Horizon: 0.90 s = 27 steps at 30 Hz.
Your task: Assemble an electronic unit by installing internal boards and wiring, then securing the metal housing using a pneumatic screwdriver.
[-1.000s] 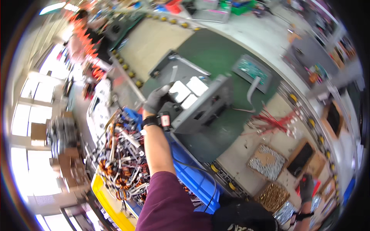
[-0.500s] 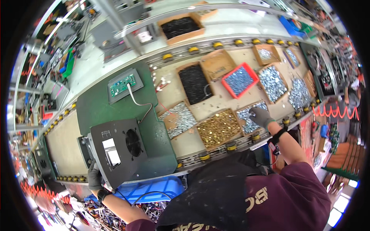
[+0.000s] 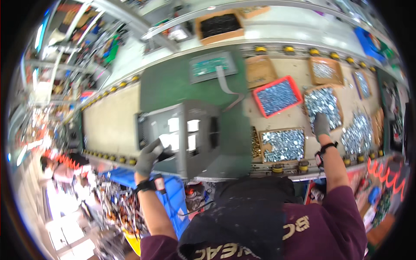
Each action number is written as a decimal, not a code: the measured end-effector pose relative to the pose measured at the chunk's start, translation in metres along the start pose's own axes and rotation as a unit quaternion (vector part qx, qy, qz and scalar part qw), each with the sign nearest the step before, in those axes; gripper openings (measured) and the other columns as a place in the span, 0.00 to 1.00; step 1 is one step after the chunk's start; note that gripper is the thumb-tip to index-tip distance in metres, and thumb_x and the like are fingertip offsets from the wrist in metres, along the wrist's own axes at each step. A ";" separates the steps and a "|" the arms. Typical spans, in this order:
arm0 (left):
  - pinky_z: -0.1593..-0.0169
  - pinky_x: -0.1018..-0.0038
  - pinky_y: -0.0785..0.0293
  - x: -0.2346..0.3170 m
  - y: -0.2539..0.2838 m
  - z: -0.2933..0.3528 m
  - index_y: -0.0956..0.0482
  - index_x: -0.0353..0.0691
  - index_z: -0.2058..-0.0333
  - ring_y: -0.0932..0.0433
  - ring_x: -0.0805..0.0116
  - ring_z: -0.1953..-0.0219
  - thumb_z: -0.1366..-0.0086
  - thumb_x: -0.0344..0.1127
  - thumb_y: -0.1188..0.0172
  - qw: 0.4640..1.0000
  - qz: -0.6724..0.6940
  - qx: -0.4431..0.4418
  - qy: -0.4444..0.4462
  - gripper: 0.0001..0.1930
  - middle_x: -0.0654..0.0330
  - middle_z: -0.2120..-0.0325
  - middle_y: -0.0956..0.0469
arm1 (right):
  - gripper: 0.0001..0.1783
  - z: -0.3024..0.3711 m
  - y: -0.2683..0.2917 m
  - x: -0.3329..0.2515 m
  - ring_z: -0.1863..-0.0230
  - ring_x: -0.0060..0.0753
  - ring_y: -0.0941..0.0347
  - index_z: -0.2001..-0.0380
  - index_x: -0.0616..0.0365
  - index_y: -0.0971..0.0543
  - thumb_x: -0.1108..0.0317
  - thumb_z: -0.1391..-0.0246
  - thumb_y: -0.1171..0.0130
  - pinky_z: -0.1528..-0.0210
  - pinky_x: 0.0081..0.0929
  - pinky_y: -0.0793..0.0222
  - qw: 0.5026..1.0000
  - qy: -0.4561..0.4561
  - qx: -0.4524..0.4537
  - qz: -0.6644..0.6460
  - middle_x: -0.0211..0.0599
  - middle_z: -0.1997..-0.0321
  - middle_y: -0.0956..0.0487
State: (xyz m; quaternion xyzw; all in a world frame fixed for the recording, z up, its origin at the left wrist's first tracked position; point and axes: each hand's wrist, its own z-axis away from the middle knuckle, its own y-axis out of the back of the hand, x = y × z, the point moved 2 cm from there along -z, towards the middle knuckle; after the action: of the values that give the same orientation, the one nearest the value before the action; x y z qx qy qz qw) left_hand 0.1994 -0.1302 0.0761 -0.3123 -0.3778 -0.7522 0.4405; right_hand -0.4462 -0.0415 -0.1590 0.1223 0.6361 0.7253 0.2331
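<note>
My left hand [image 3: 148,159], in a grey glove, is at the near left side of a dark grey metal casing [image 3: 199,138] with a round fan grille. Motion blur hides what its fingers do, and a dark patch beside them is unclear. The casing stands on a green board [image 3: 162,84], its left side showing an opening. At the right, the fingers of my gloved right hand [image 3: 321,125] are bunched together among shiny silver metal parts [image 3: 324,103] in a cardboard box. Whatever they pinch is too small to make out.
A green circuit board [image 3: 210,66] on a grey panel trails a ribbon cable [image 3: 222,82]. A red tray [image 3: 299,89] and another box of silver parts [image 3: 284,145] lie on the conveyor. Loose silver parts [image 3: 357,134] are heaped further right. A blue bin [image 3: 175,197] stands below the conveyor edge.
My right hand has gone from the nearer box of silver parts to the one behind it. The casing and green board have shifted right against the boxes, and the casing appears turned.
</note>
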 end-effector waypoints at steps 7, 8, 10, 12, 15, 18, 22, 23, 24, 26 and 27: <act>0.50 0.72 0.29 0.021 -0.138 -0.003 0.33 0.25 0.47 0.25 0.63 0.52 0.43 0.43 0.35 0.988 -0.123 -0.036 -0.090 0.32 0.45 0.52 0.26 | 0.11 0.011 0.032 0.035 0.65 0.30 0.28 0.62 0.63 0.24 0.74 0.51 0.46 0.62 0.27 0.32 0.946 -0.024 -0.043 -0.321 0.36 0.67 0.24; 0.53 0.72 0.28 0.021 -0.162 -0.006 0.33 0.28 0.46 0.24 0.65 0.55 0.44 0.43 0.34 0.998 -0.028 -0.052 0.001 0.33 0.47 0.54 0.24 | 0.11 0.025 0.048 0.033 0.64 0.24 0.30 0.61 0.64 0.25 0.75 0.50 0.46 0.59 0.23 0.33 0.911 -0.005 -0.020 -0.412 0.31 0.64 0.24; 0.55 0.72 0.27 0.032 -0.194 -0.004 0.34 0.31 0.45 0.23 0.65 0.57 0.43 0.42 0.35 0.990 0.020 -0.119 -0.069 0.32 0.50 0.55 0.23 | 0.11 0.058 0.078 0.032 0.66 0.21 0.32 0.60 0.64 0.25 0.74 0.49 0.47 0.62 0.20 0.35 0.838 0.014 -0.066 -0.541 0.29 0.66 0.26; 0.56 0.73 0.27 0.045 -0.204 -0.003 0.32 0.38 0.44 0.23 0.69 0.62 0.41 0.42 0.36 0.944 -0.193 -0.092 -0.252 0.28 0.55 0.58 0.22 | 0.13 0.091 0.092 0.036 0.69 0.19 0.35 0.59 0.63 0.27 0.73 0.49 0.47 0.67 0.18 0.37 0.746 -0.028 -0.118 -0.654 0.28 0.67 0.28; 0.52 0.76 0.29 0.038 -0.184 -0.019 0.28 0.39 0.47 0.25 0.72 0.55 0.40 0.38 0.38 0.979 -0.065 -0.168 -0.092 0.23 0.56 0.56 0.23 | 0.19 0.129 0.092 0.065 0.57 0.28 0.30 0.52 0.66 0.30 0.72 0.47 0.44 0.56 0.23 0.32 0.914 0.099 -0.052 -0.389 0.37 0.58 0.26; 0.59 0.77 0.26 0.013 -0.136 -0.054 0.25 0.38 0.49 0.24 0.75 0.65 0.43 0.29 0.40 0.981 -0.025 -0.185 -0.060 0.20 0.62 0.67 0.21 | 0.26 0.154 0.070 0.119 0.50 0.34 0.32 0.46 0.68 0.32 0.71 0.47 0.43 0.44 0.29 0.36 0.930 -0.031 0.136 -0.340 0.41 0.49 0.27; 0.61 0.72 0.26 -0.043 -0.058 -0.125 0.21 0.38 0.56 0.21 0.69 0.66 0.40 0.41 0.41 0.995 -0.100 -0.013 0.001 0.16 0.57 0.67 0.19 | 0.25 0.151 0.090 0.191 0.46 0.32 0.34 0.46 0.68 0.30 0.62 0.42 0.48 0.42 0.29 0.39 0.976 -0.060 0.108 -0.180 0.40 0.45 0.28; 0.59 0.70 0.26 -0.055 -0.040 -0.146 0.21 0.39 0.56 0.20 0.64 0.64 0.39 0.43 0.44 0.981 -0.185 0.035 0.034 0.17 0.55 0.65 0.19 | 0.24 0.151 0.095 0.203 0.47 0.34 0.32 0.47 0.68 0.29 0.62 0.42 0.49 0.43 0.30 0.38 0.956 -0.111 0.092 -0.256 0.42 0.47 0.27; 0.59 0.70 0.26 -0.064 -0.029 -0.168 0.21 0.39 0.56 0.20 0.64 0.64 0.39 0.43 0.44 0.982 -0.187 0.031 0.020 0.17 0.55 0.65 0.19 | 0.22 0.155 0.100 0.210 0.49 0.36 0.31 0.49 0.68 0.28 0.63 0.42 0.50 0.44 0.31 0.37 0.932 -0.137 0.097 -0.321 0.44 0.49 0.26; 0.55 0.66 0.27 -0.086 -0.020 -0.203 0.21 0.38 0.57 0.21 0.58 0.58 0.39 0.48 0.46 0.965 -0.187 0.019 0.183 0.20 0.51 0.62 0.20 | 0.21 0.174 0.112 0.212 0.50 0.32 0.30 0.49 0.67 0.27 0.66 0.43 0.49 0.47 0.28 0.35 0.878 -0.163 0.133 -0.429 0.41 0.51 0.25; 0.55 0.66 0.27 -0.093 -0.025 -0.215 0.21 0.38 0.57 0.21 0.58 0.58 0.39 0.48 0.46 0.966 -0.186 0.007 0.180 0.20 0.51 0.62 0.20 | 0.20 0.184 0.116 0.207 0.49 0.30 0.31 0.49 0.67 0.28 0.68 0.43 0.50 0.49 0.26 0.34 0.889 -0.181 0.141 -0.396 0.39 0.49 0.26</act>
State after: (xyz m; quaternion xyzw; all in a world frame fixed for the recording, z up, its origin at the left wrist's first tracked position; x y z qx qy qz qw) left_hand 0.1857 -0.2637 -0.1175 -0.0928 -0.3493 -0.8618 0.3559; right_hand -0.5583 0.2102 -0.0401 0.0209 0.6738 0.4409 0.5926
